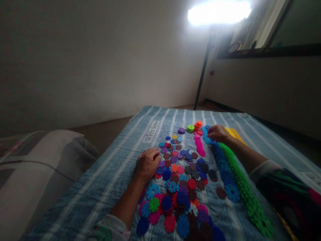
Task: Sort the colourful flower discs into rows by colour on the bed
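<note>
A blue cloth with white stripes covers the surface, running from the lower left to the right edge of the frame, with "With love" printed near its far left side. Loose mixed-colour notched discs spread over its middle, from the centre down to the bottom edge. To their right lie a pink row, a blue row and a long green row; yellow discs show behind the right forearm.

The left hand rests at the left edge of the mixed discs, fingers bent; whether they grip one cannot be told. The right hand is at the far end of the blue row, fingers curled together, their hold unclear.

A pale wall fills the upper left. A lit lamp on a dark pole glares at upper right, beside a window. Pale fabric bulges at lower left.
</note>
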